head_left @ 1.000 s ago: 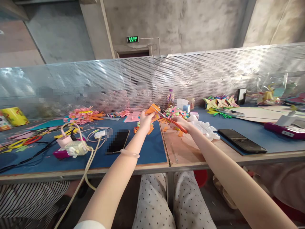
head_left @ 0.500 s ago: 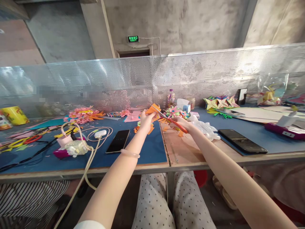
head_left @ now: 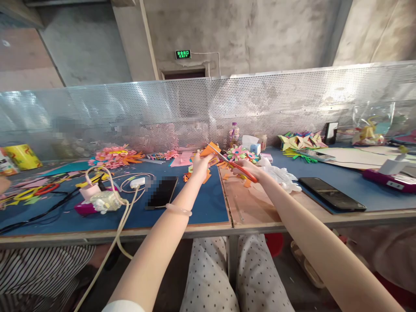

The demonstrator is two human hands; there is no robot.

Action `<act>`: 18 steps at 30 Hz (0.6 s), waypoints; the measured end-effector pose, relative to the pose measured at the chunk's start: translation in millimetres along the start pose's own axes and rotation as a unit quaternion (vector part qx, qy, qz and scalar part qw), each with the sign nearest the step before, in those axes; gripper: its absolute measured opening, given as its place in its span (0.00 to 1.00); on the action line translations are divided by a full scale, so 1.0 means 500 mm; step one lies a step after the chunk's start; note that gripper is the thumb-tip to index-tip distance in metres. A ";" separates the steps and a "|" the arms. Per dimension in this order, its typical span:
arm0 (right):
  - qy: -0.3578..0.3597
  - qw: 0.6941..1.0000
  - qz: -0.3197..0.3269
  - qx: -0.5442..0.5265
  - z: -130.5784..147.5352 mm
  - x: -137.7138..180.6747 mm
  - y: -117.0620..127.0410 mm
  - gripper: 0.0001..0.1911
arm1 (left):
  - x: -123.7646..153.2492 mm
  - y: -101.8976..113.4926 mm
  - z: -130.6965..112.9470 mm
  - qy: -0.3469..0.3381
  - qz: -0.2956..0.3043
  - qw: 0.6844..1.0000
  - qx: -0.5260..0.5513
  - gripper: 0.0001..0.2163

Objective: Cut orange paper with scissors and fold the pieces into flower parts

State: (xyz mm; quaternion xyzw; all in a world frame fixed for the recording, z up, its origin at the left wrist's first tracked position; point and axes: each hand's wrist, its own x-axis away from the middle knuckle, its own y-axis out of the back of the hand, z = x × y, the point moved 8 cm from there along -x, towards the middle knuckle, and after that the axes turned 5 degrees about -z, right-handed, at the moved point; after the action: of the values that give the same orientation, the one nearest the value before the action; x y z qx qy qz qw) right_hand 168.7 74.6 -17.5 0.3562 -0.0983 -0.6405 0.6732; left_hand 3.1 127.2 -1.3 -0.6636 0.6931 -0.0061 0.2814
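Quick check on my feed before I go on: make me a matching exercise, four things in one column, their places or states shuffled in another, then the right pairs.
Things
1. Scissors
2. Raised orange paper
3. Bottle
4. Yellow container

Places or states
A. At the far left of the table
B. In the left hand
C. Upright, with a purple cap
D. In the right hand

Pairs: 1-D, 2-B, 3-C, 4-A

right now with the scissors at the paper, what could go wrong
The scissors meet the orange paper close to the left hand, so a slip might nick a finger. Orange scraps lie nearby, so a dropped piece could get lost among them.
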 end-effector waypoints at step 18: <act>0.000 1.000 -0.001 -0.006 0.004 0.003 0.001 0.06 | 0.003 0.000 0.001 0.019 -0.005 1.000 0.002 0.14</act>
State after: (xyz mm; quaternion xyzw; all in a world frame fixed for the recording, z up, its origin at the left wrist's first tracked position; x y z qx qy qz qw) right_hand 168.2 72.3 -16.2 0.3526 -0.0938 -0.6420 0.6743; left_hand 3.5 125.9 -2.5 -0.6660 0.6952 -0.0216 0.2694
